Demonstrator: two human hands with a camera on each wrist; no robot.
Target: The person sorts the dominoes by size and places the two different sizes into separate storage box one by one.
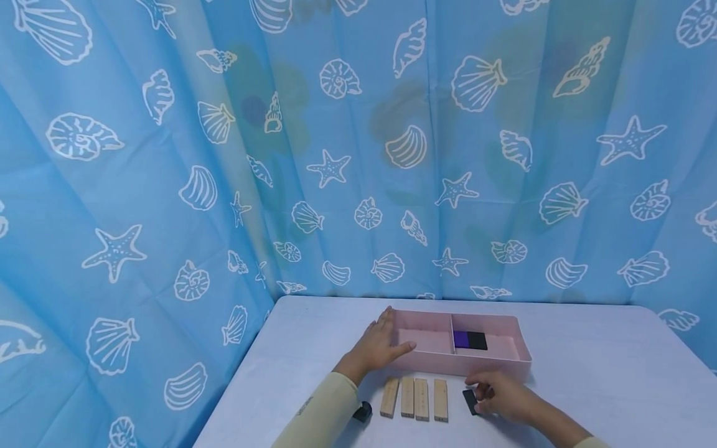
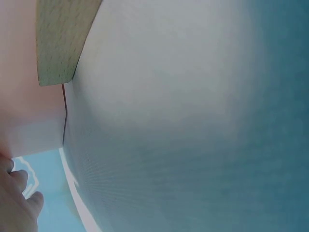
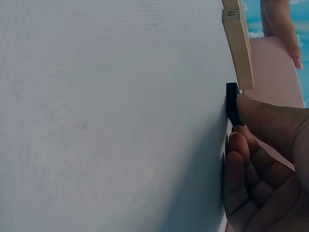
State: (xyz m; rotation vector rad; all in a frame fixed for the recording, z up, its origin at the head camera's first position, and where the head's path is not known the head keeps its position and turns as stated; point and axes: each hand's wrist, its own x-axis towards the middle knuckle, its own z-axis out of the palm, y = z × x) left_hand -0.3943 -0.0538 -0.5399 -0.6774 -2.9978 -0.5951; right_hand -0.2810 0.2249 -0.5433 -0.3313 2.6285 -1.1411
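Observation:
A pink two-part tray [image 1: 426, 362] stands on the table. My left hand [image 1: 376, 345] rests on its left end with straight, spread fingers; the fingers also show at the edge of the left wrist view. In front of the tray's right half, my right hand [image 1: 504, 396] pinches a small flat black block [image 1: 469, 402] at the table surface. The right wrist view shows the thumb against this black block [image 3: 232, 102], with the other fingers curled below. In the tray's right compartment lie a purple block [image 1: 461, 339] and a black block [image 1: 477, 340], side by side.
Several wooden blocks [image 1: 440, 400] lie in a row before the tray, left of my right hand. A white cloth covers the table [image 1: 582, 373]. Blue curtains [image 1: 358, 186] with shell prints hang behind and to the left. A black device [image 1: 363, 412] sits at my left wrist.

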